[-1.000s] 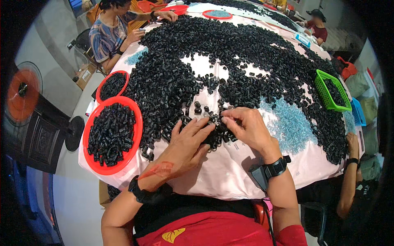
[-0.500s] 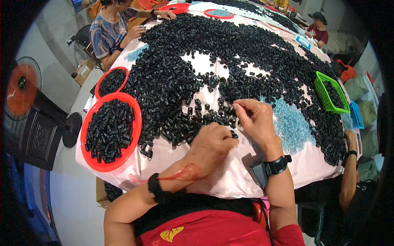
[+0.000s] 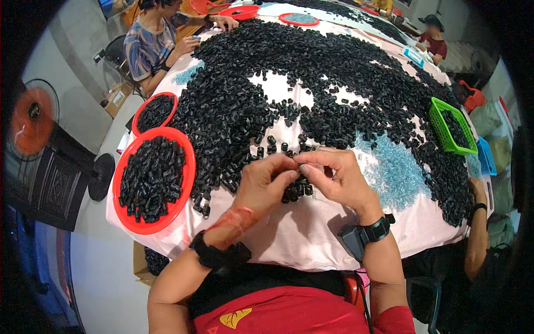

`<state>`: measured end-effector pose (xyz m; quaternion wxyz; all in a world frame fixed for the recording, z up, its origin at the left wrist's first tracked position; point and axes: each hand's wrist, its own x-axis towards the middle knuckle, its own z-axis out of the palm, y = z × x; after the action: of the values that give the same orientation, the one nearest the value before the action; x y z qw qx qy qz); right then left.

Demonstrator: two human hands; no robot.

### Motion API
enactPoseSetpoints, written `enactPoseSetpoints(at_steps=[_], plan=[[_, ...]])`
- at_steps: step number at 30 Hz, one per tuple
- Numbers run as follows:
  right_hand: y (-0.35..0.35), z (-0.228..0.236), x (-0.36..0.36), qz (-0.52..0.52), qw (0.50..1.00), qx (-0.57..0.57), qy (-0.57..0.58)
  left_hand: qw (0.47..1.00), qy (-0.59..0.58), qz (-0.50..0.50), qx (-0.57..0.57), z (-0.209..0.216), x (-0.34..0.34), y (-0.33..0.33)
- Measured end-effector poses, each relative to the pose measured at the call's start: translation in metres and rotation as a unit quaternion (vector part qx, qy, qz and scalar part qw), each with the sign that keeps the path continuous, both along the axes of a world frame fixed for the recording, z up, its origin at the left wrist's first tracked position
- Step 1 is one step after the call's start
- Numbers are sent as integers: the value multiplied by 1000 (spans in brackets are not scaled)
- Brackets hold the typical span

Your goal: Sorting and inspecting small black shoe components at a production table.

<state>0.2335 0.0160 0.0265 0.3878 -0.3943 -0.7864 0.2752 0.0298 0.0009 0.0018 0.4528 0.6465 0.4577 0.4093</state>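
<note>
My left hand [image 3: 266, 182] and my right hand [image 3: 338, 177] meet fingertip to fingertip over the near edge of the pile. Thumb and forefinger of the left are pinched around what looks like a small black plastic part, mostly covered by the fingers. The right hand is closed in a pinch against it; whatever it holds is hidden. Around and beyond both hands spreads a wide heap of short black tube-like parts [image 3: 222, 111]. Beside the right hand lies a patch of small clear bluish pieces [image 3: 392, 172].
A large red tray of black parts [image 3: 191, 183] stands at left, with a smaller red tray [image 3: 135, 129] behind. A green basket [image 3: 445, 136] sits at right. Another person's arm [image 3: 474, 239] rests at the right edge; a co-worker [image 3: 153, 47] works at far left.
My left hand has lifted from the near cloth and turned so its fingertips touch those of my right hand. The right hand has moved slightly left and down.
</note>
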Motion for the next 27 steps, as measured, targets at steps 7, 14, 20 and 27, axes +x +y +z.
enactPoseSetpoints(at_steps=[7, 14, 20, 27], plan=[[0, -2, -8, 26, 999, -32, 26, 995, -81, -18, -58, -3, -12, 5], [1, -12, -12, 33, 987, -136, 74, 991, -122, -3, -56, -15, -12, 2], [0, -15, -10, 21, 992, -122, -13, 1000, 1, 27, -15, -2, -17, -5], [5, -18, -9, -85, 992, -90, 6, 990, 74, 107, 62, 7, -20, 20]])
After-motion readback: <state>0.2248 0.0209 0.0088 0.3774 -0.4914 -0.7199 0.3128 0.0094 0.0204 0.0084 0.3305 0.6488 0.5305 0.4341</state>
